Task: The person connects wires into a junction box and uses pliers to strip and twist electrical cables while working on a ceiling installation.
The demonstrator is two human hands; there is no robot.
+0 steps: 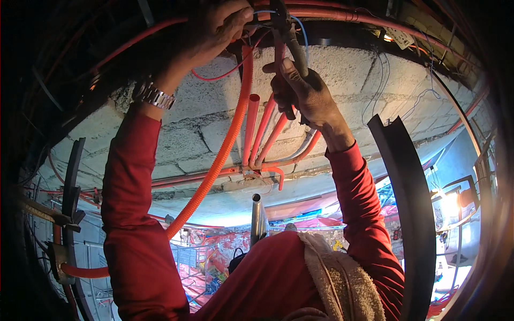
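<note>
My left hand point(222, 27), with a metal-banded watch point(156, 97) at the wrist, is raised at the top middle. Its fingers are closed at the end of a thin blue wire point(305, 33), though the fingertips are partly in shadow. My right hand point(306, 93) grips a dark, long-handled tool that looks like pliers point(293, 43); its upper end reaches up beside the blue wire, close to my left fingers. Below my left hand a thin red wire point(217, 78) loops down. An orange corrugated conduit point(228, 142) hangs between my forearms.
Several red-orange pipes point(253, 123) rise along the block wall point(187, 134). An upright metal tube point(256, 216) stands below. A dark steel channel point(408, 214) stands at the right, near a bright lamp point(454, 200). Loose thin wires point(381, 80) hang on the wall. A towel point(342, 273) lies over me.
</note>
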